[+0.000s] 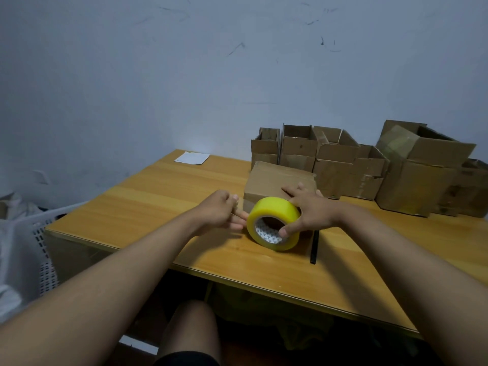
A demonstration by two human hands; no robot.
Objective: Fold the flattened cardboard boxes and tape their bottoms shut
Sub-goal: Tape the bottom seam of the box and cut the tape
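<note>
Just beside the box [280,180], right hand [309,212] grips tape roll [273,223].

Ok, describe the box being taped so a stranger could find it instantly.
On the wooden table, a row of open-topped boxes lines the wall. The box stands alone in front of them, behind the yellow tape roll; its top face is closed flat.

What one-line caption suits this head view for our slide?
Right hand grips a yellow tape roll before a cardboard box; left hand reaches beside it.
</note>
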